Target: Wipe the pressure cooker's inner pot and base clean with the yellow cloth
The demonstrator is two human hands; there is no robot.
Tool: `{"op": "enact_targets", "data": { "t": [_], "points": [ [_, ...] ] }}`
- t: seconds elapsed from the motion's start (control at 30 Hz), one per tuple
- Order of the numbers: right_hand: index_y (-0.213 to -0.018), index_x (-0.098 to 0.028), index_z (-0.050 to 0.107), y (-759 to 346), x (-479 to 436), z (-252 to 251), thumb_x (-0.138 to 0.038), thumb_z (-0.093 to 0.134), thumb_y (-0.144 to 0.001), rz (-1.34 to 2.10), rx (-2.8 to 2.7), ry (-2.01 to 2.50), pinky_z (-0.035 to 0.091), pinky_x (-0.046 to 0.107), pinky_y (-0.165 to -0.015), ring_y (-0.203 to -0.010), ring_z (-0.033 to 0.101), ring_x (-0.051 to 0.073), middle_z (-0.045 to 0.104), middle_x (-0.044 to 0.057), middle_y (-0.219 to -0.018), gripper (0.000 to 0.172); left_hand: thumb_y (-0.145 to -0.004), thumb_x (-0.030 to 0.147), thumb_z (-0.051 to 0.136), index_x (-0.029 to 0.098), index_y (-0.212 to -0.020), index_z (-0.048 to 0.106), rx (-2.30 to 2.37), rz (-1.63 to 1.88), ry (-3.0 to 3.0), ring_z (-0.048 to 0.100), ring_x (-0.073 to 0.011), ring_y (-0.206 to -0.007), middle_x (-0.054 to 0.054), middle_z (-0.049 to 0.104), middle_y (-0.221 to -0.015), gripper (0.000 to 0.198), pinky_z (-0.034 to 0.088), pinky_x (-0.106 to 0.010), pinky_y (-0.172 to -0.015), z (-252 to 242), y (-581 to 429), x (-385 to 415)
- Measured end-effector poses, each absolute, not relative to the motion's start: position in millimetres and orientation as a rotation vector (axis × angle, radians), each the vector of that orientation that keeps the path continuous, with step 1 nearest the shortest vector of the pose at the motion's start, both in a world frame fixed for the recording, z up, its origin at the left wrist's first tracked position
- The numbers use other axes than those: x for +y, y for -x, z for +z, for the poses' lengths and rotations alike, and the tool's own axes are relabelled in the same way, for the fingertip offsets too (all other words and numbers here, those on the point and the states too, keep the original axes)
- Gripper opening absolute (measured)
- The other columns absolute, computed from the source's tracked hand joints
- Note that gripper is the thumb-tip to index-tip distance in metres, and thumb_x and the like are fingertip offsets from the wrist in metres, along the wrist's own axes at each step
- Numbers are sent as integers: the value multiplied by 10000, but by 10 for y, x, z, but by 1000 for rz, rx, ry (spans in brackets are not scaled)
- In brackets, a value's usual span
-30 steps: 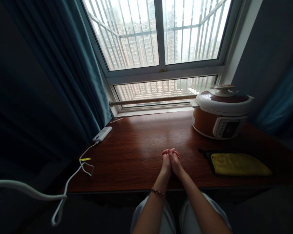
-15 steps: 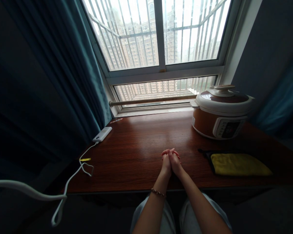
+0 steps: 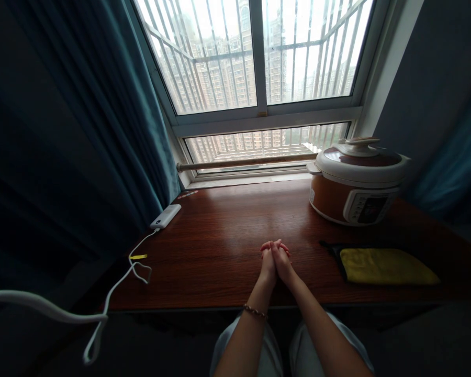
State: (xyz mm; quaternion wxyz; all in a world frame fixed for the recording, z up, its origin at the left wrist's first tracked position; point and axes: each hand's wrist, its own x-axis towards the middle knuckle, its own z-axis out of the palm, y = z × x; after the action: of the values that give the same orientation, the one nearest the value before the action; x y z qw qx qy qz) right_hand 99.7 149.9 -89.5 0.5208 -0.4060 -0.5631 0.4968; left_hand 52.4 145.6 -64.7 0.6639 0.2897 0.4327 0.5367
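Observation:
My left hand (image 3: 268, 264) and my right hand (image 3: 283, 261) are clasped together near the front of the brown wooden table (image 3: 220, 235), with their fingers interlaced. No object shows between them. Both hands are closed, and the palms are hidden. A beaded bracelet (image 3: 255, 311) circles my left wrist. To the right of my right hand, apart from it, lies a yellow-green pouch (image 3: 387, 266) with dark edging.
An orange and white electric cooker (image 3: 355, 183) stands at the back right. On the left, a white power bank (image 3: 166, 216) has a white cable (image 3: 115, 285) hanging over the table edge, with a yellow tag (image 3: 138, 256). Behind are a barred window (image 3: 220, 68) and a blue curtain (image 3: 113, 104).

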Motion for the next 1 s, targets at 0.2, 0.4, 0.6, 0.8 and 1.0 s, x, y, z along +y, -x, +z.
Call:
{"op": "enact_targets", "data": {
  "t": [0.2,0.4,0.6,0.8,1.0],
  "points": [
    [-880,-164,666,-996,1482,-850,-667,311,-809,1189,-1342,992,465,328,-762,-809,600,224,634,79,-772,619,-655,492,585,134,-575,574,972,1209,-663,510,-132,-513,-28,549,-544,366,446,-272,-497,-638,-520,1448],
    [-859,-164,667,-1008,1466,-822,-676,305,-805,1187,-1345,995,464,326,-765,-814,599,224,631,78,-769,629,-646,487,596,131,-568,575,976,1211,-663,507,-130,-506,-32,552,-547,365,445,-276,-499,-634,-521,1449],
    [-877,-158,661,-1003,1491,-868,-649,304,-825,1198,-1360,981,455,309,-765,-801,598,205,630,70,-774,609,-656,481,586,128,-570,579,978,1219,-660,510,-131,-515,-34,552,-549,363,447,-271,-493,-635,-528,1452],
    [-873,-158,665,-998,1499,-886,-649,301,-825,1186,-1368,991,462,314,-749,-790,600,210,628,70,-761,613,-641,480,604,129,-572,578,978,1216,-654,508,-125,-507,-30,553,-551,358,450,-265,-490,-646,-525,1457],
    [-900,-166,662,-1011,1478,-839,-624,301,-841,1190,-1372,982,457,316,-758,-804,598,212,631,73,-783,587,-644,481,604,129,-584,582,974,1212,-645,516,-129,-518,-33,558,-558,358,453,-260,-483,-649,-524,1451]
  ]
}}
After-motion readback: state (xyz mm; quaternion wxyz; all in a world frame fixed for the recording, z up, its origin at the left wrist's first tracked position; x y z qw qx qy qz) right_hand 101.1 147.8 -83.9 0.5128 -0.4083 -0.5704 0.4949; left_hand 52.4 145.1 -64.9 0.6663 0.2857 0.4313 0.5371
